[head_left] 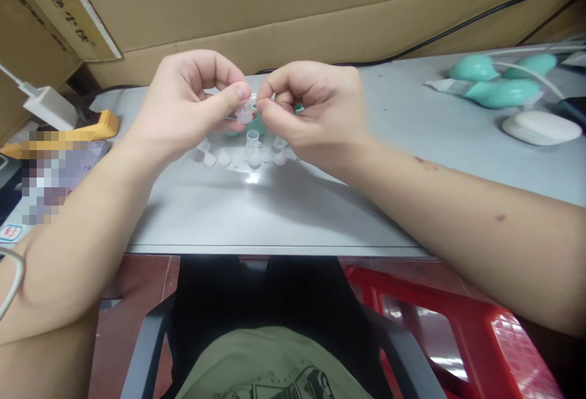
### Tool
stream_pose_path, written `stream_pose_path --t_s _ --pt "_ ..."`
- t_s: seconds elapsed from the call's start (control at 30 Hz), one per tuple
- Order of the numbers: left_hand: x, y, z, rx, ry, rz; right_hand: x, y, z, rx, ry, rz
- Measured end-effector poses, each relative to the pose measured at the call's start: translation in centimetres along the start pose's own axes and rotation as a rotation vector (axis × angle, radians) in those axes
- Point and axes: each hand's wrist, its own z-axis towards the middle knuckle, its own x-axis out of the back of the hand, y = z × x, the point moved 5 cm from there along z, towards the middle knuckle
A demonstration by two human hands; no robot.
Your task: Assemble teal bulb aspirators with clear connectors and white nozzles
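Observation:
Above the table, my left hand (201, 97) pinches a small clear plastic cup-shaped part (245, 112) between thumb and fingers. Close beside it, my right hand (306, 103) is closed, thumb against forefinger, at the right side of the part; whatever those fingers hold is too small or hidden to name. Below the hands stands a clear plastic cup (252, 138). Around it lie several small translucent white pieces with rounded ends, such as this one (279, 156). Partly hidden behind the hands is a mint-green item (257, 125).
On the right of the grey table (284, 216) lie mint-green bulb-shaped items (503, 93) and a white rounded case (541, 127). A yellow power strip (103, 125) with a white charger (51, 108) and a phone (86, 167) sit left. Cardboard (274, 8) stands behind; a red stool (425, 301) is below.

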Motion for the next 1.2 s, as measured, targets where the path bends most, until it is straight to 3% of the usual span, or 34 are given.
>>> stream_pose_path --t_s 0.13,0.33,0.5,0.7,0.93,1.07,1.2 --pt "-0.1 -0.6 0.2 0.013 -0.018 0.004 -0.2 0.1 0.2 -0.034 -0.035 -0.017" --pt "-0.5 -0.8 0.3 0.040 -0.053 -0.076 -0.3 0.4 0.1 0.023 -0.105 0.027" --pt "-0.3 -0.7 0.2 0.061 -0.048 -0.122 0.3 0.3 0.1 0.117 -0.056 -0.036" --pt "-0.5 -1.1 0.1 0.033 -0.092 -0.044 0.3 0.4 0.0 0.089 -0.057 -0.090" --pt "-1.3 -1.3 0.0 0.061 0.127 -0.430 -0.9 1.1 0.6 0.161 -0.012 0.056" --pt "-1.3 -1.3 -0.1 0.054 0.122 -0.433 -1.2 0.8 1.1 0.256 -0.036 0.168" --pt "-1.2 -1.4 -0.1 0.016 0.076 -0.463 -1.2 0.8 1.1 0.327 0.046 0.276"
